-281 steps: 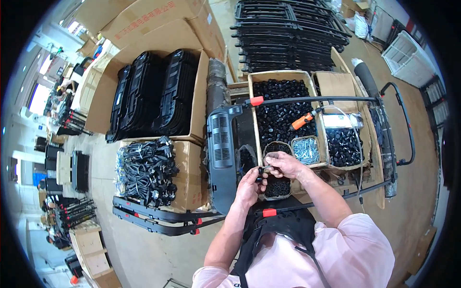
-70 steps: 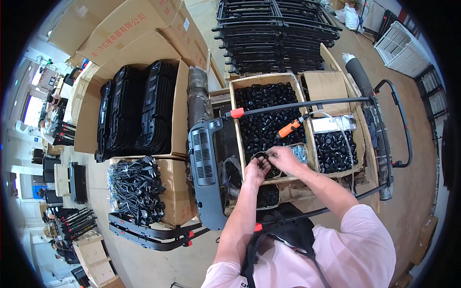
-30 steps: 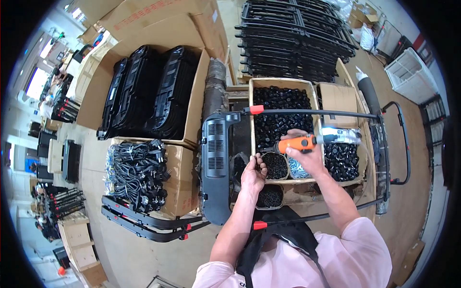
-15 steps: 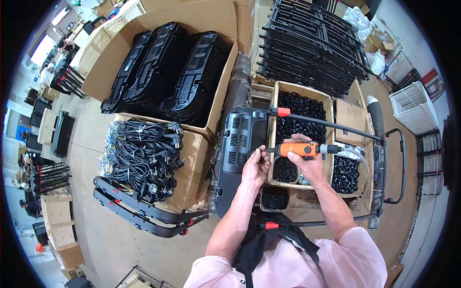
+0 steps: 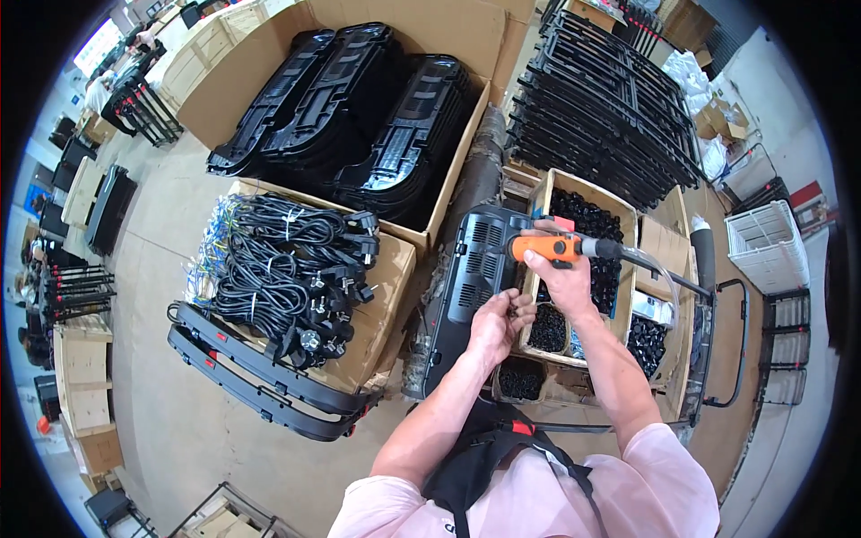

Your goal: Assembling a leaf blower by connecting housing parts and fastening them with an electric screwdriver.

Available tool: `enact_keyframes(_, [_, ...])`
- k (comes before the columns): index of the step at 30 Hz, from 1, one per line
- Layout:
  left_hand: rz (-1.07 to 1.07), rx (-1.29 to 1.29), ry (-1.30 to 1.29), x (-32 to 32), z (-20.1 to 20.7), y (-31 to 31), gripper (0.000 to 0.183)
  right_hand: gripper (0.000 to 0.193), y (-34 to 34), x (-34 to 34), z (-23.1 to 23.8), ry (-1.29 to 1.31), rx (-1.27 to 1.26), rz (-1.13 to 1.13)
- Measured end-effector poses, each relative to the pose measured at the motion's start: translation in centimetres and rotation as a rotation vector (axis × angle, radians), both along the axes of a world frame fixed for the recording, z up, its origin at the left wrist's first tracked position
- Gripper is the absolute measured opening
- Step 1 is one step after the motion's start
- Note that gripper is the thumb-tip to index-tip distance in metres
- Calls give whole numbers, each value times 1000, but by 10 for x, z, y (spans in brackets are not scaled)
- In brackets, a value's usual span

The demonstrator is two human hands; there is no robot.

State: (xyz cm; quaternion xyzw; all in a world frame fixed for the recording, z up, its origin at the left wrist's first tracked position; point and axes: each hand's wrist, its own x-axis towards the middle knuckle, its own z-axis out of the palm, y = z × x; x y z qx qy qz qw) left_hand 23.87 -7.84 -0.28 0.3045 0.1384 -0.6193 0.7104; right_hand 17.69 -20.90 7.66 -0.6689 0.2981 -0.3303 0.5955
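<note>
My right hand (image 5: 567, 280) grips an orange power screwdriver (image 5: 538, 246) with a dark rear end and a hose running off to the right. Its bit points left, over the far part of a long black vented plastic panel (image 5: 468, 285); whether it touches is too blurred to tell. My left hand (image 5: 499, 326) is closed at the panel's right edge, its fingertips pinched together; what they hold is too small to make out. Beside it are a bin of small black parts (image 5: 547, 332) and, nearer me, a tub of small dark pieces (image 5: 520, 378).
A wooden crate (image 5: 628, 193) of black caps stands right of the panel, crossed by a black tube frame (image 5: 708, 394). To the left lie bundled power cables (image 5: 278, 269) on cardboard, curved black bars (image 5: 260, 381) and a carton (image 5: 516, 45) of black panels. Black frames (image 5: 601, 108) are stacked behind.
The screwdriver's bit has moved away from my left fingertips, farther out over the panel. My left hand now sits nearer me than the tool. The whole view has shifted slightly.
</note>
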Motion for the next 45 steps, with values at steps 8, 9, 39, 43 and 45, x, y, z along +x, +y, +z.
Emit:
enact_keyframes(8, [-55, 28, -185, 5, -27, 41, 29, 55, -4, 51, -5, 90, -94, 78])
enact_keyframes(9, [-35, 16, -162, 6, -23, 44, 27, 55, -4, 53, -5, 119, -110, 70])
enact_keyframes(39, [18, -11, -91, 33, -26, 53, 24, 48, -14, 93, 9, 379, -310, 173])
enact_keyframes(43, [91, -6, -28, 37, -26, 42, 27, 44, -19, 102, 11, 403, -349, 185])
enact_keyframes(45, [105, 10, -12, 39, -24, 37, 28, 43, -19, 103, 11, 413, -372, 199])
